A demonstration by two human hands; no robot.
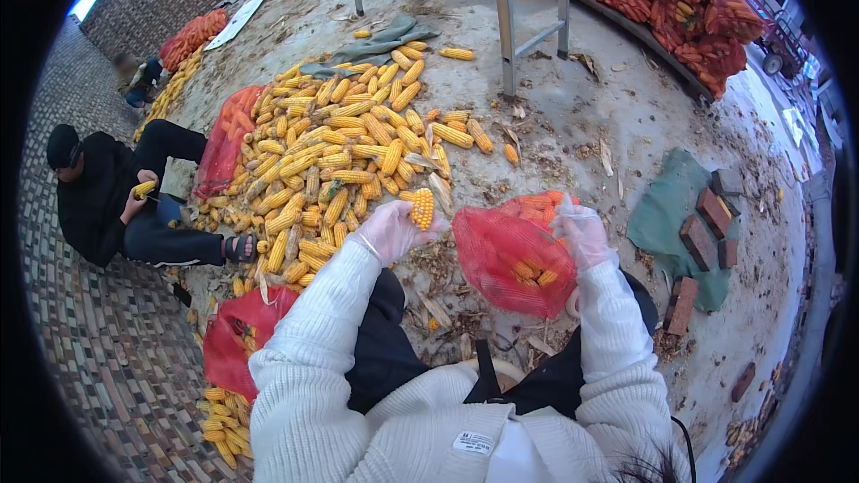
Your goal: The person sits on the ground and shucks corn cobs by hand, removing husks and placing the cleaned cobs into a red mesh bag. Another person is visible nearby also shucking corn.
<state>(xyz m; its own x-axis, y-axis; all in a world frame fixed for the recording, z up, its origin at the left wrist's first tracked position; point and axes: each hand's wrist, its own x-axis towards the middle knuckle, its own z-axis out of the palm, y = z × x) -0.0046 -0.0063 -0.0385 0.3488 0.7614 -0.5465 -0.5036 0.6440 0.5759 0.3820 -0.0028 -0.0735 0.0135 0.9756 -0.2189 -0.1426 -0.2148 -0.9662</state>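
A yellow corn cob is held in my left hand, which wears a thin clear plastic glove. Its kernel side faces up, beside the near edge of a large heap of husked cobs. My right hand, gloved the same way, grips the rim of a red mesh bag. Several cobs show through the mesh, low in the bag. The bag stands on the ground in front of my knees, and the held cob is to the left of it, apart from it.
A person holding a cob sits left of the heap. Red mesh bags lie at its left side. A metal ladder stands ahead. Filled bags are stacked far right. Bricks weigh on a green cloth.
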